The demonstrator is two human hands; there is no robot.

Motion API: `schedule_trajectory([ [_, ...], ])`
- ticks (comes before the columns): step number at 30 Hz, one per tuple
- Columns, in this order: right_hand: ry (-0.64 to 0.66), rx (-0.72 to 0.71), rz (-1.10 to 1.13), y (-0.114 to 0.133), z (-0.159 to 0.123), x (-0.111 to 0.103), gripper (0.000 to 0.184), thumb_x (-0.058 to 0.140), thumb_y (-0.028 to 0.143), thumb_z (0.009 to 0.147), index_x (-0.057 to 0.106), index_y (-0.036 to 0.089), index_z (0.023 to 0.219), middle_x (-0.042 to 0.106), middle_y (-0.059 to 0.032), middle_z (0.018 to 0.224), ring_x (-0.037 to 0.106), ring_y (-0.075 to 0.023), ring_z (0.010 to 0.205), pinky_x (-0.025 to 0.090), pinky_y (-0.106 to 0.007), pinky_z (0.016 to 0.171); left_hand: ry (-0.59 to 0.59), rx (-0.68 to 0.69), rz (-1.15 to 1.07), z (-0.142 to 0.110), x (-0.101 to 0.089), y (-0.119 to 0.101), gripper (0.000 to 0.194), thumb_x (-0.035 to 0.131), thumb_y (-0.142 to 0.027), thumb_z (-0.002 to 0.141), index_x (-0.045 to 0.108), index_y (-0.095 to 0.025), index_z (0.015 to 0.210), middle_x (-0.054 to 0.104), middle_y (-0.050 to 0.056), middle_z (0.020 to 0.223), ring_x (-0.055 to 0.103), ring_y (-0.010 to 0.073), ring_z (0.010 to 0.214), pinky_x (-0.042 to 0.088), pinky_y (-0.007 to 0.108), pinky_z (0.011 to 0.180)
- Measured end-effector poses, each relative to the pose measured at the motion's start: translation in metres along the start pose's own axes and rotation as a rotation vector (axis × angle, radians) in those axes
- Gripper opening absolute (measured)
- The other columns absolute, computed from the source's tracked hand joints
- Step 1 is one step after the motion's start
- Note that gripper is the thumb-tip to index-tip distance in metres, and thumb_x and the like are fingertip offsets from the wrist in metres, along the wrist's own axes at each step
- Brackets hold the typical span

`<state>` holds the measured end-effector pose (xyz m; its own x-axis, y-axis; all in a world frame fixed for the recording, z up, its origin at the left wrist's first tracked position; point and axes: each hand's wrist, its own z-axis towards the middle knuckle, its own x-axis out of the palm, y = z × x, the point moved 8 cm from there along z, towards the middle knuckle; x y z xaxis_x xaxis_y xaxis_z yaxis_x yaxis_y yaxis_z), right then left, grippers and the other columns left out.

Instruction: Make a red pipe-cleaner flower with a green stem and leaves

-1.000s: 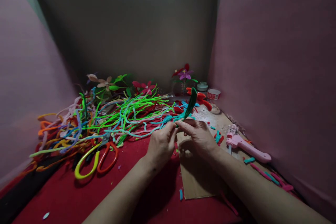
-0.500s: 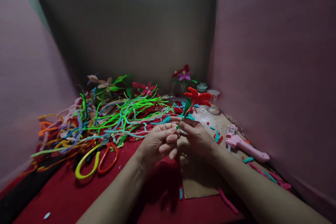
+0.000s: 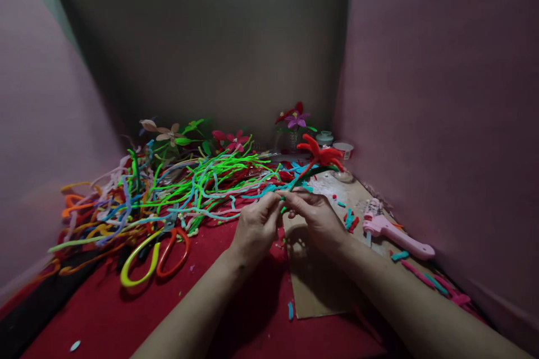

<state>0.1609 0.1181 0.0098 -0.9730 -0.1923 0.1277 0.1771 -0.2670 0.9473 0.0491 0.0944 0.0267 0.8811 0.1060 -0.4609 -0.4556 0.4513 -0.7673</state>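
A red pipe-cleaner flower (image 3: 319, 156) on a green stem leans up and right from between my hands. A dark green leaf (image 3: 322, 171) lies along its stem just under the petals. My left hand (image 3: 259, 224) pinches the stem's lower end between thumb and fingers. My right hand (image 3: 314, 214) is closed on the stem right beside it, the fingertips of both hands nearly touching. Most of the lower stem is hidden by the fingers. Below the hands lies a cardboard sheet (image 3: 318, 286).
Left of my hands spreads a heap of coloured pipe cleaners (image 3: 210, 174). In front of it lie scissors (image 3: 155, 258) with yellow and red handles. A pink glue gun (image 3: 393, 233) rests at right. Finished flowers (image 3: 168, 134) and a small jar (image 3: 324, 138) stand at the back.
My left fingers have curled in and the hand has turned over at the stem. The flower and green leaf have tipped to the right, the leaf now lower and flatter.
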Motion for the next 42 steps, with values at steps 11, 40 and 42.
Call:
schedule_trajectory([
  [11,0.221,-0.127,0.074,0.011,0.002,0.007,0.017,0.057,0.029,0.077,0.071,0.023,0.086,0.065,-0.0031,0.088,0.054,-0.0177,0.084,0.038,-0.032,0.078,0.330,-0.375,-0.880,-0.001,0.023,0.008,0.018,0.051,-0.029,0.080,0.054,-0.014,0.072,0.042,-0.008,0.042,0.029,0.0015,0.025,0.038,0.018,0.033],
  [40,0.218,0.104,0.281,-0.016,0.001,0.013,0.025,0.063,0.031,0.073,0.067,0.021,0.095,0.063,-0.0024,0.076,0.055,-0.0144,0.071,0.039,-0.030,0.069,0.438,-0.423,-0.998,-0.003,0.030,0.008,0.014,0.053,-0.028,0.079,0.054,-0.014,0.077,0.034,-0.011,0.042,0.020,0.0004,0.026,0.034,0.017,0.031],
  [42,0.188,0.082,0.300,-0.015,0.002,0.011,0.019,0.063,0.030,0.072,0.069,0.020,0.088,0.062,-0.0023,0.073,0.054,-0.0135,0.068,0.039,-0.029,0.067,0.432,-0.397,-0.899,-0.002,0.029,0.008,0.016,0.050,-0.030,0.081,0.053,-0.015,0.077,0.038,-0.009,0.044,0.024,0.0014,0.027,0.035,0.018,0.034],
])
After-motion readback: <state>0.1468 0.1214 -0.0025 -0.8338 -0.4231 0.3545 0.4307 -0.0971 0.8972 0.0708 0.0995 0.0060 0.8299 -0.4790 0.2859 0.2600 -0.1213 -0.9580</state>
